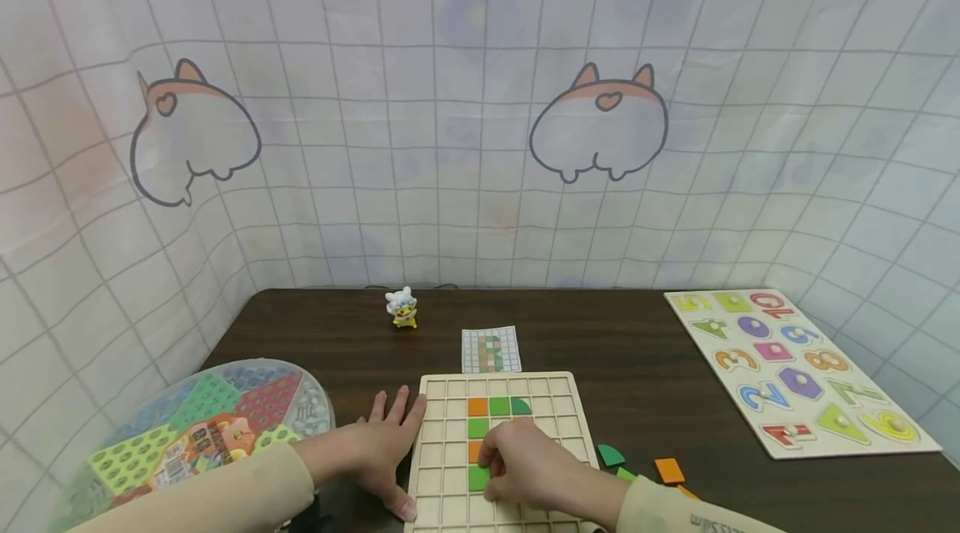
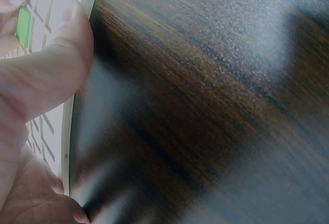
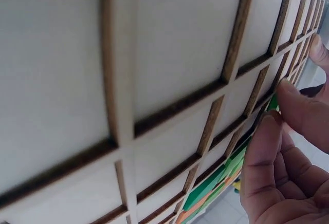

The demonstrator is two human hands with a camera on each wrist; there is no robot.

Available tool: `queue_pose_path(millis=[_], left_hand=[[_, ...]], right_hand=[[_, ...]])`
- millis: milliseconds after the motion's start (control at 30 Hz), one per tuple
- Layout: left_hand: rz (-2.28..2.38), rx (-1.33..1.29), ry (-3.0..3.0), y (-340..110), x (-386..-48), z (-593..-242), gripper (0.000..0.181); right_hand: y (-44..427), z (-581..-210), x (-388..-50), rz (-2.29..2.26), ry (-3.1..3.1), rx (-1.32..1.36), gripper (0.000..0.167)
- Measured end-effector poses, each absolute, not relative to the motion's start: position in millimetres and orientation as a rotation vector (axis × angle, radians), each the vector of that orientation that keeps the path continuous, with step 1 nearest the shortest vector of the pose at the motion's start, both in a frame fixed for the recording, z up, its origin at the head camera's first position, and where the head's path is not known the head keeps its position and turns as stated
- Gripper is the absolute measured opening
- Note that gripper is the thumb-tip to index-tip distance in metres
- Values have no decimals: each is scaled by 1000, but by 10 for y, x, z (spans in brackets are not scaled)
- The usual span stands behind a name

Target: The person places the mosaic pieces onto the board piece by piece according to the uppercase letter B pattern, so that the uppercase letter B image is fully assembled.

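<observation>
A wooden grid board lies on the dark table with orange and green tiles in some cells. My left hand is spread along its left edge, thumb on the near-left rim. Over the middle of the board, my right hand pinches a green tile between thumb and index fingertip, at a cell below an orange tile. The hand partly hides that tile and the cells to its right. A green quarter-circle tile sits in the second row, beside a green square.
A small printed pattern card lies behind the board, a toy figure to its left. Loose tiles lie right of the board. A number-and-shape puzzle occupies the right side, a round game board the left.
</observation>
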State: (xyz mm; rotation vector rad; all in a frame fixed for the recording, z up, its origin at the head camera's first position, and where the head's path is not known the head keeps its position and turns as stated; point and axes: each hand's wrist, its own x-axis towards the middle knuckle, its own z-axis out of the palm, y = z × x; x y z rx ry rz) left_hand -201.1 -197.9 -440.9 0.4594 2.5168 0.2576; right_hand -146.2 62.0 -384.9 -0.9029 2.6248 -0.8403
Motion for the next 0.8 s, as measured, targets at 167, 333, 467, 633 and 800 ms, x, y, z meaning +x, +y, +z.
queue_pose_path(millis=[167,333,467,633,800], left_hand=[[262,459,2513,-1972,-2006,-4396,150],[265,453,2514,-1971,-1998,-4401,150],[259,455,2517,-1971,-2010,-4414,150],[260,459,2518,-1974,-2017,-4419,150],[256,449,2520,-1964,-2010,-4408,151]], right_hand=[[618,-3864,-1452,-860,2648,-907,13],[596,-3875,-1433,-858,2666,-872,15],[580,-3873,-1430,-856,2668,-853,17],[578,-3879,-1430,-878,2663,-855,17],[587,-3889,-1429,-874,2685,-897,17]])
